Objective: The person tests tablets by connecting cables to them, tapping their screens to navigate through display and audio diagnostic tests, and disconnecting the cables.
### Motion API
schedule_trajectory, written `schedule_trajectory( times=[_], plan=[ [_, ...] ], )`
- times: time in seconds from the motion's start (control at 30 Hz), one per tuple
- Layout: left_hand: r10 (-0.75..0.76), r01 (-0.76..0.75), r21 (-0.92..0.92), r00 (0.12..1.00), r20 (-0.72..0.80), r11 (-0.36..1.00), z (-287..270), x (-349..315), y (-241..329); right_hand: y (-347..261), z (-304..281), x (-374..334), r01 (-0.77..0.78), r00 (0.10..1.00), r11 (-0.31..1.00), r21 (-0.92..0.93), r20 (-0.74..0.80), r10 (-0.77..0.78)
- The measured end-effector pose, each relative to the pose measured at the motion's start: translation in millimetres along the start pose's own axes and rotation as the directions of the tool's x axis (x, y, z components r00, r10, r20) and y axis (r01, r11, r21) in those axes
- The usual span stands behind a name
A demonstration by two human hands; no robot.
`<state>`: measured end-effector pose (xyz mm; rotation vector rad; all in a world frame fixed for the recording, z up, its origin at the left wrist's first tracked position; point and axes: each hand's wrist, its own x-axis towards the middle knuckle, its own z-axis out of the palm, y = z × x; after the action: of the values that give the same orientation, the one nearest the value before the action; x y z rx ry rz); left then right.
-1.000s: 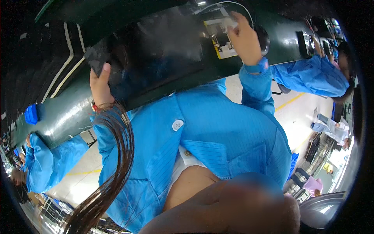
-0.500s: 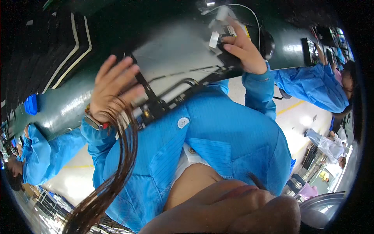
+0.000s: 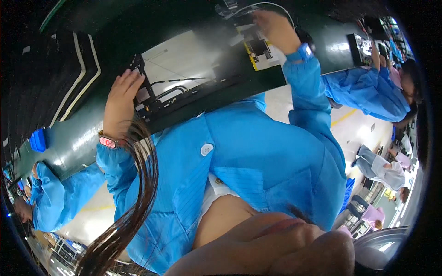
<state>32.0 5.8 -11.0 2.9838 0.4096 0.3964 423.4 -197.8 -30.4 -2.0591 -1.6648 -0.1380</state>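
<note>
Panel [image 3: 175, 62] now sits farther out, right hand [image 3: 278, 32] too.
Left hand [image 3: 120, 99], fingers straight, touches panel's edge, likely steadying it; right one blurred, can't tell grip.

We're on a factory floor here, an electronics assembly line by the look of it! A long green workbench [image 3: 78, 138] sweeps across, bearing a flat panel [image 3: 172, 60] edged with small dark parts; there's one co-worker [image 3: 57, 198] at left, another co-worker [image 3: 368, 92] at right (both in blue, matching the wearer's jacket [image 3: 271, 133]), and a yellow line [image 3: 344, 117] striping the floor [image 3: 283, 101].
</note>
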Motion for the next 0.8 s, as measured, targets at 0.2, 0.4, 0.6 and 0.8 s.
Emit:
schedule_trajectory(
  times=[0.2, 0.4, 0.6, 0.8],
  plan=[
    [0.262, -0.233, -0.273, 0.962, 0.074, 0.933, 8.5, 25.2, 80.6, 45.0, -2.3, 43.4, 0.048, 0.962, 0.988, -0.15, 0.274, -0.005],
    [0.272, -0.248, -0.207, 0.958, 0.096, 0.946, 32.5, 29.4, 82.2, 30.0, -29.5, 41.1, -0.032, 0.992, 0.974, -0.225, 0.109, 0.058],
    [0.236, -0.215, -0.144, 0.96, 0.15, 0.966, 46.5, 53.8, 50.9, -24.5, -32.5, 26.7, -0.308, 0.877, 0.416, 0.855, 0.087, 0.472],
    [0.233, -0.223, -0.119, 0.969, 0.084, 0.968, 48.1, 62.1, 35.8, -93.8, 21.6, 25.9, -0.424, 0.894, 0.608, 0.671, 0.417, 0.164]
  ],
)
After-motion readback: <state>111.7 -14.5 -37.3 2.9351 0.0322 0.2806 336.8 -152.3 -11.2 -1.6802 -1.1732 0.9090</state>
